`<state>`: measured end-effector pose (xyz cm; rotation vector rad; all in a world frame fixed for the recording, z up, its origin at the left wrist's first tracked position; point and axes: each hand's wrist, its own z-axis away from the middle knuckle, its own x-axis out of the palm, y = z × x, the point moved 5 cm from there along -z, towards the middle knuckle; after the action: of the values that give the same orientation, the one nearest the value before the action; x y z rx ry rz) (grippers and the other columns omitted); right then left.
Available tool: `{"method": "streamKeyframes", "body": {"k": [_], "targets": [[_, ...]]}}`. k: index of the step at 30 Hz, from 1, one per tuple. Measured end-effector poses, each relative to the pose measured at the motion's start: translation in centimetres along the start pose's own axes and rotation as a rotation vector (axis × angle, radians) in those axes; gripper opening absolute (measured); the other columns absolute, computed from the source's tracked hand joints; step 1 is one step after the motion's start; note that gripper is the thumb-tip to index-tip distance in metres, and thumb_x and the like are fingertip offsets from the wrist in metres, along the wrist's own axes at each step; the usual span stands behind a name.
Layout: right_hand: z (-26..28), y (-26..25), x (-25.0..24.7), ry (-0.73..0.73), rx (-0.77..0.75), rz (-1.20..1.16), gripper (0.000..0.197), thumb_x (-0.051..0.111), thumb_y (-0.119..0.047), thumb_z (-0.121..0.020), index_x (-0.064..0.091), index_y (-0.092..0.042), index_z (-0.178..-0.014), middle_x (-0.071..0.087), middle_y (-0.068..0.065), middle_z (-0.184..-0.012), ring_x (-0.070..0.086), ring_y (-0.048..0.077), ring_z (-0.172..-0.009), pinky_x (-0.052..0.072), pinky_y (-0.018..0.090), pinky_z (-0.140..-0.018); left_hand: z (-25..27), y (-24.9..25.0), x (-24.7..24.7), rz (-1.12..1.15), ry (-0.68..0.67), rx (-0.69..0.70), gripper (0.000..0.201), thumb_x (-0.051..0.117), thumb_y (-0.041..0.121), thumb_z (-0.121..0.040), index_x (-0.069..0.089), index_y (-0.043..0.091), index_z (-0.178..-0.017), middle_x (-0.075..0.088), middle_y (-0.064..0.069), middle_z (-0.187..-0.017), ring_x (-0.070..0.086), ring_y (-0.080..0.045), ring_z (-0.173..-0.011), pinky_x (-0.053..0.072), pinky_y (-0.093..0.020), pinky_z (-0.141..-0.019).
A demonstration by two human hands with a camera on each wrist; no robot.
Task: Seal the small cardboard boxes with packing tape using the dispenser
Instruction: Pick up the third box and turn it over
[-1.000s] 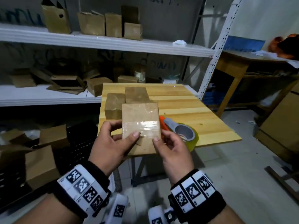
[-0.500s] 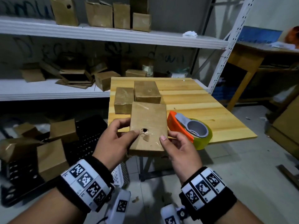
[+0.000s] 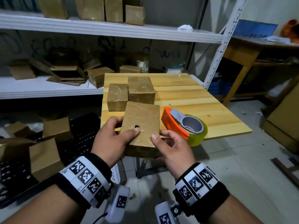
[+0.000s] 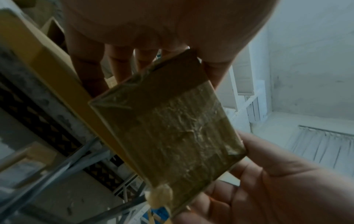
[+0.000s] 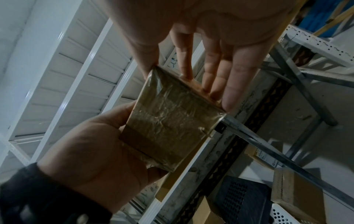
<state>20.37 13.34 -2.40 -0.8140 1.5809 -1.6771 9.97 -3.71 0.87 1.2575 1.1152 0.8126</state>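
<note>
1. So the small cardboard box (image 3: 140, 125) is up in the air between both hands, just off the near edge of the wooden surface (image 3: 202, 101). The left hand (image 3: 111, 139) is clamped on its left side, thumb right by a ragged hole (image 3: 136, 126) in the top face. The right hand (image 3: 171, 147) pinches the near right corner, fingers flat along the underside in the right wrist view.
2. Biggest worry imo: that hole. The thumb could snag it and tear the cardboard wider, and then tape won't sit flat there.
3. The bottom face (image 4: 172, 136) already carries wrinkly clear tape. Wrinkles mean air pockets, so I'd guess an edge could lift if it doesn't get rubbed down. There's also a little wad stuck at one corner (image 4: 159, 195); can't tell if it's balled tape or fluff, but it could catch on something.
4. The box hangs past the surface edge over the floor. The right hand's grip is a light pinch, so a slip while flipping probably means a drop.
5. The tape dispenser (image 3: 182, 126) sits right at the near edge, just beside the right hand. A careless elbow or a reach for it could nudge it off.
6. Two other boxes (image 3: 129, 94) sit close behind. Setting this one down in a hurry could shove them around.
</note>
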Motion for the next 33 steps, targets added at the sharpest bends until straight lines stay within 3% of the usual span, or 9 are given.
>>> {"method": "streamKeyframes", "body": {"k": [6,9,12,17,21,23,27,30,33], "targets": [[0.6,-1.4,0.0,-0.004,-0.039,0.09,0.018,0.078,-0.035,-0.092,0.07,-0.029,-0.107,0.077,-0.001,-0.098,0.077,0.018,-0.095,0.064,0.054,-0.089,0.0,-0.4,0.2,0.021,0.02,-0.014,0.061,0.084,0.049,-0.07,0.066,0.027,-0.124,0.073,0.008,-0.117,0.076,-0.02,-0.095,0.063,-0.053,-0.086],[0.5,-4.2,-1.7,0.141,-0.282,0.389,0.041,0.06,-0.066,-0.088,0.071,-0.035,-0.113,0.069,-0.007,-0.106,0.069,0.008,-0.092,0.065,0.04,-0.08,-0.3,-0.9,-0.2,0.017,0.08,-0.011,0.054,0.089,0.041,-0.079,0.065,0.025,-0.125,0.072,0.008,-0.115,0.075,-0.018,-0.094,0.064,-0.051,-0.084],[-0.1,-6.8,-3.9,0.31,-0.44,0.601,0.041,0.06,-0.058,-0.09,0.071,-0.029,-0.118,0.06,-0.007,-0.109,0.061,0.009,-0.093,0.056,0.027,-0.079,-0.6,-1.1,-0.5,0.017,0.117,-0.002,0.061,0.087,0.049,-0.075,0.063,0.024,-0.125,0.071,0.006,-0.119,0.074,-0.015,-0.095,0.064,-0.049,-0.084],[-2.7,-5.9,-5.9,0.229,-0.28,0.996,0.052,0.067,-0.056,-0.094,0.064,-0.027,-0.136,0.063,0.0,-0.126,0.059,0.024,-0.121,0.054,0.045,-0.103,-0.5,-1.0,-0.8,-0.02,0.082,0.032,0.072,0.077,0.055,-0.087,0.043,0.038,-0.148,0.047,-0.003,-0.149,0.061,-0.018,-0.12,0.059,-0.048,-0.097],[-3.4,-5.1,-5.9,0.149,-0.282,1.201,0.06,0.063,-0.062,-0.094,0.059,-0.026,-0.141,0.066,-0.001,-0.137,0.06,0.023,-0.126,0.048,0.045,-0.11,-0.2,0.7,-1.9,-0.056,-0.009,0.172,0.062,0.076,0.034,-0.078,0.054,0.039,-0.136,0.047,0.005,-0.144,0.048,-0.018,-0.133,0.055,-0.047,-0.101],[-3.6,-5.1,-5.6,0.139,-0.288,1.285,0.062,0.059,-0.066,-0.095,0.054,-0.028,-0.144,0.067,-0.002,-0.137,0.063,0.023,-0.125,0.045,0.045,-0.11,-0.3,1.2,-2.5,-0.116,-0.059,0.251,0.068,0.075,0.029,-0.072,0.055,0.034,-0.137,0.053,0.012,-0.141,0.05,-0.012,-0.133,0.047,-0.037,-0.108],[-3.6,-5.1,-5.2,0.127,-0.289,1.386,0.053,0.053,-0.059,-0.102,0.046,-0.031,-0.145,0.075,-0.002,-0.125,0.071,0.025,-0.111,0.038,0.045,-0.112,-0.6,0.9,-2.6,-0.229,-0.193,0.33,0.058,0.075,0.039,-0.064,0.061,0.031,-0.121,0.058,0.019,-0.143,0.051,0.002,-0.133,0.04,-0.003,-0.095],[-3.6,-5.6,-5.2,0.184,-0.364,1.307,0.037,0.05,-0.043,-0.107,0.051,-0.026,-0.141,0.076,0.001,-0.12,0.072,0.027,-0.107,0.042,0.045,-0.109,-0.7,1.1,-2.7,-0.35,-0.181,0.415,0.045,0.065,0.048,-0.064,0.068,0.034,-0.106,0.057,0.027,-0.142,0.048,0.008,-0.134,0.04,-0.025,-0.109],[-3.3,-6.9,-6.2,0.298,-0.401,1.09,0.032,0.049,-0.036,-0.108,0.059,-0.021,-0.134,0.076,0.004,-0.106,0.072,0.029,-0.095,0.052,0.042,-0.092,-0.6,1.5,-2.7,-0.523,-0.14,0.481,0.049,0.063,0.06,-0.071,0.074,0.041,-0.114,0.056,0.028,-0.14,0.047,-0.004,-0.134,0.036,-0.048,-0.115]]}}
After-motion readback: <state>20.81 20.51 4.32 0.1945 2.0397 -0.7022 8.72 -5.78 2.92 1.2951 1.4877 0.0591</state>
